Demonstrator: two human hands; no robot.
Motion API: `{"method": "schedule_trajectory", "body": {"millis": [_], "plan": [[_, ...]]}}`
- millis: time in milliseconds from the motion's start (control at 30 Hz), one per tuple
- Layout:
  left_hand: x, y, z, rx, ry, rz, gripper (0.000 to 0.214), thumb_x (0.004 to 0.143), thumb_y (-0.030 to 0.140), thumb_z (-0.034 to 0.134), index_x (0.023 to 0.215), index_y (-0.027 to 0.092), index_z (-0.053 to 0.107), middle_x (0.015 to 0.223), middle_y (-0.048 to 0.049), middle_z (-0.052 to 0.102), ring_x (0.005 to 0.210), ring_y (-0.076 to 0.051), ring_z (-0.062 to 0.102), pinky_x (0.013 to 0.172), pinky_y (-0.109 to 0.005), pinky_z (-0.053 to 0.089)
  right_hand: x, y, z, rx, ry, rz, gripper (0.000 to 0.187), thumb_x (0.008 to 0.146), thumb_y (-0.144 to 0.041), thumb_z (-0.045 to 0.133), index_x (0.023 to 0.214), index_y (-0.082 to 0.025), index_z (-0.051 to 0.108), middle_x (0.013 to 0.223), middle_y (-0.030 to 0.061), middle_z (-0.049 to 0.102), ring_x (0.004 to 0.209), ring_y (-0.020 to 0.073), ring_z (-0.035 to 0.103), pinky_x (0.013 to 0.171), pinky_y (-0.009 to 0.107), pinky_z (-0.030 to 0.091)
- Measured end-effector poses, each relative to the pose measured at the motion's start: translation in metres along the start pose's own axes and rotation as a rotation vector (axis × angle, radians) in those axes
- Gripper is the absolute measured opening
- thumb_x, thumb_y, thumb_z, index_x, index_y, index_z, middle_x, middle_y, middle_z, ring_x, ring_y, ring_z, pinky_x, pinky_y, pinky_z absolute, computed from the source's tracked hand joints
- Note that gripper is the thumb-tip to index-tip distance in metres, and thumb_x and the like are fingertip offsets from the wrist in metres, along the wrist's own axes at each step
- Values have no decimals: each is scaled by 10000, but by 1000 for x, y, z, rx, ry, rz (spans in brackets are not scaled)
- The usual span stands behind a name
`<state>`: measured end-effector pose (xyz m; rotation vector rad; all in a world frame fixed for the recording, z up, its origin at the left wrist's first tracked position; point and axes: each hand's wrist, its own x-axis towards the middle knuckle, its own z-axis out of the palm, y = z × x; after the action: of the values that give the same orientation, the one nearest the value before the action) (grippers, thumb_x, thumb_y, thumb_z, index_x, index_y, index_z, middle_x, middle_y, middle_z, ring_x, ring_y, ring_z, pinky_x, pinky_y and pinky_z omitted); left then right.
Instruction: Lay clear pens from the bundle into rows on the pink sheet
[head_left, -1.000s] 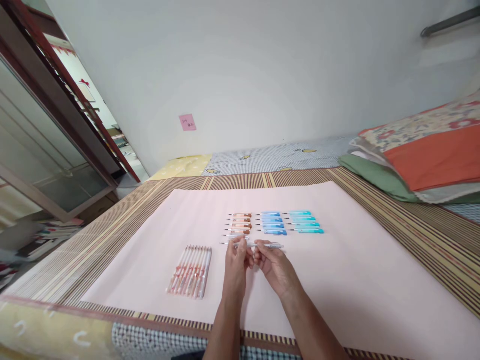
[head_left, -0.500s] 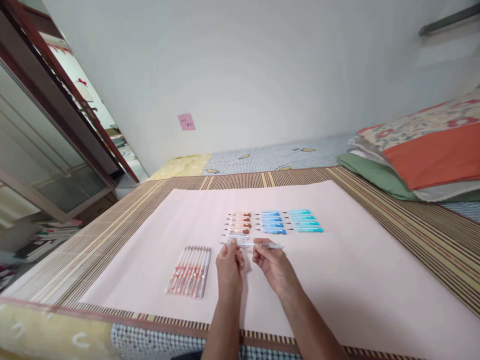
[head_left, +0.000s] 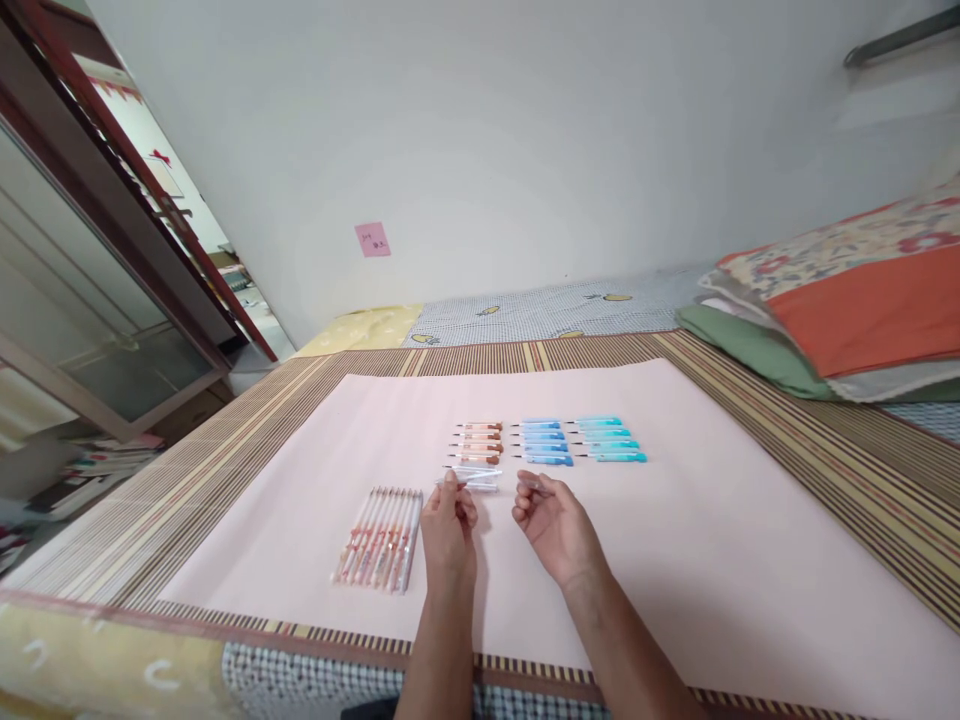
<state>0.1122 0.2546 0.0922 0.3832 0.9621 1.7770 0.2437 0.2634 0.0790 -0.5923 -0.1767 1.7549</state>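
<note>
Nearest the camera, the person's two forearms reach out over the pink sheet (head_left: 675, 560). The left hand (head_left: 448, 518) is closed, thumb and fingertips pinching one end of a clear pen (head_left: 474, 477) that points away to the right, just above the sheet. The right hand (head_left: 553, 520) is a little apart from it, fingers curled and pinched on a small clear piece (head_left: 528, 484), possibly a cap, though it is too small to tell. To the left of the hands a row of pink-patterned pens (head_left: 381, 525) lies side by side. Just beyond the fingertips sit three neat groups: orange pens (head_left: 478, 442), blue pens (head_left: 545, 443) and teal pens (head_left: 609, 440). The risk here seems to lie in that closeness: the clear pen hangs right beside the nearest orange pen, so a careless sweep of either hand could knock the rows askew. The light fingertip pinch on the small clear piece could also slip and let it drop and roll among them. Farther off lie the striped mat (head_left: 225, 440), the stacked pillows (head_left: 847, 310) and a pink note (head_left: 373, 240) on the wall.
</note>
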Motion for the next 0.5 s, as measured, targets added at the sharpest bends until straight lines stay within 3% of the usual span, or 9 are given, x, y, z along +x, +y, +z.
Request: {"method": "schedule_trajectory", "body": {"millis": [167,333,400,500], "plan": [[0,2,2,-194,-37,-181,255,778,291,858,736,125,670,617,14,609,517,-56,543,507,-142,462,-2,2,2,-16,-37,-14,290,603,-284,925,729,-183,684,682,-17,652,581,81,524,536,197,465],[-1,5,6,-227,-8,-217,255,953,293,669,780,108,705,755,-78,708,692,-126,679,677,-221,570,-8,8,2,-272,-112,18,393,584,-386,957,790,-170,702,798,35,727,629,90,559,541,199,424],[-2,8,8,-244,-7,-209,262,954,304,667,780,112,702,754,-74,706,702,-132,677,691,-233,569,-9,13,3,-392,-119,46,441,548,-405,965,803,-156,706,772,41,723,595,79,530,515,194,366],[-5,13,9,-265,-68,-179,301,879,352,760,700,140,644,619,-2,615,574,-101,588,604,-218,527,-10,29,6,-534,-113,38,481,517,-446,952,779,-156,672,560,-35,596,489,56,408,472,200,257]]}}
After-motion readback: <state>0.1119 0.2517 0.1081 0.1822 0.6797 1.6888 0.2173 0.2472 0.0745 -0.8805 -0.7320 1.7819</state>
